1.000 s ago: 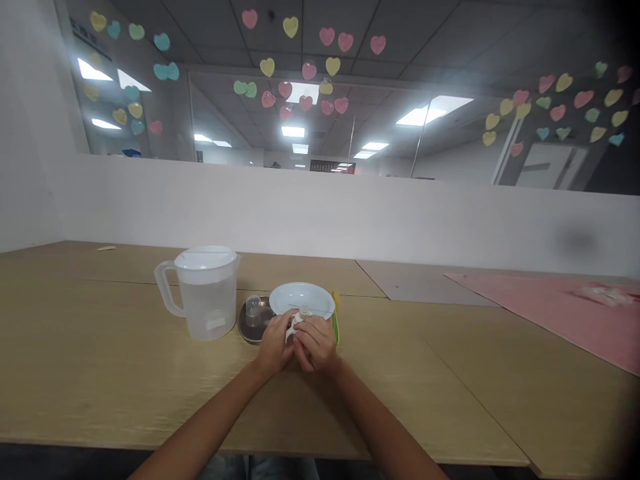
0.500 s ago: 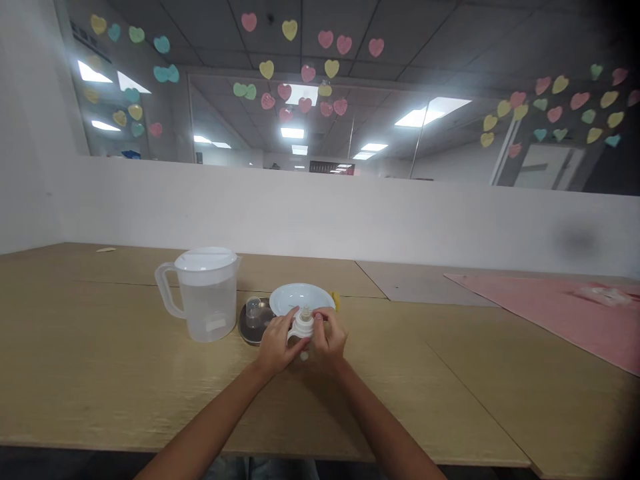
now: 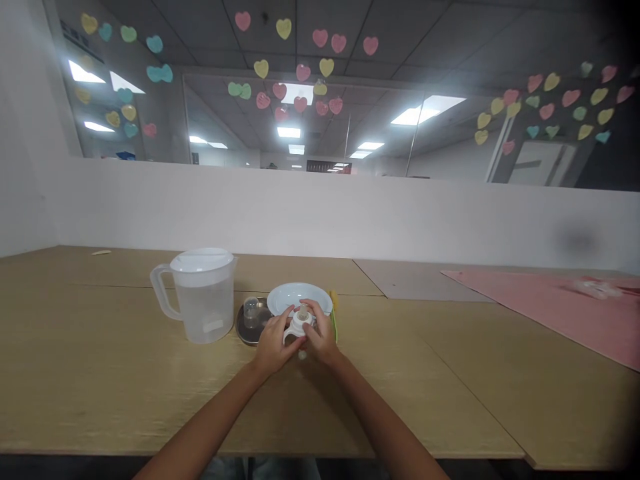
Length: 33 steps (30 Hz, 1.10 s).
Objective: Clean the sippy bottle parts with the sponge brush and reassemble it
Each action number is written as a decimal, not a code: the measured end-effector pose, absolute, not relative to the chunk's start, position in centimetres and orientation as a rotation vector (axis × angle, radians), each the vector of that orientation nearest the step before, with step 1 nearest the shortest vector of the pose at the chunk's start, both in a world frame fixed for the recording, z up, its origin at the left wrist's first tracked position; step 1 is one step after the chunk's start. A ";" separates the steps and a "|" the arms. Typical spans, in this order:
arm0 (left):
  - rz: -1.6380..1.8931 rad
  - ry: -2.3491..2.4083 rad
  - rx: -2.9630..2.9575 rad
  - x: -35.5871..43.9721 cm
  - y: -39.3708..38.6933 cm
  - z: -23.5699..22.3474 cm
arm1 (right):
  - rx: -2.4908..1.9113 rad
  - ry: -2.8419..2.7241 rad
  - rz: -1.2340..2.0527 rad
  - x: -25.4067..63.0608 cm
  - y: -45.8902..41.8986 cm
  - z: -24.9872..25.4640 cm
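Both hands meet over the table around a white baby bottle top (image 3: 299, 325), which has a side handle and a pale, translucent teat pointing up. My left hand (image 3: 273, 345) grips its left side, thumb at the front. My right hand (image 3: 323, 339) is closed about the right side, fingertips by the teat and thumb on the collar. A small whitish round piece (image 3: 303, 355) shows just below the hands; what it joins is hidden. Behind them is a white bowl (image 3: 295, 293). A clear dome-shaped cap (image 3: 251, 310) stands on a dark metal tray (image 3: 245, 333) to the left.
A translucent lidded pitcher (image 3: 205, 300) of water stands left of the tray. Something yellow (image 3: 335, 300) and a green edge (image 3: 335, 330) show right of the bowl, partly hidden. A pink mat (image 3: 550, 300) with a crumpled clear wrapper (image 3: 597, 288) lies far right on the wooden table (image 3: 425, 400).
My right hand first covered the bottle top, then drew back to its right side, and now has its fingers wrapped round it again. My left hand keeps its hold. The view has shifted slightly.
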State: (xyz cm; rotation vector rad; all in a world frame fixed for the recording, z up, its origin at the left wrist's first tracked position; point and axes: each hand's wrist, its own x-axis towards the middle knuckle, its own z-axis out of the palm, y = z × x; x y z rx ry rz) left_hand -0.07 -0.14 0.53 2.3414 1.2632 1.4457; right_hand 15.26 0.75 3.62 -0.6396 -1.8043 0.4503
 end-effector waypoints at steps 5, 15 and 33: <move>1.462 1.247 2.310 0.0 -0.2 0.5 | -0.714 -1.765 0.141 14.8 0.3 3.4; 1.484 1.232 2.336 0.0 -0.2 0.3 | -0.737 -1.778 0.176 14.8 0.6 3.5; 1.519 1.274 2.289 -0.2 -0.1 0.2 | -0.770 -1.652 0.286 14.3 1.3 2.9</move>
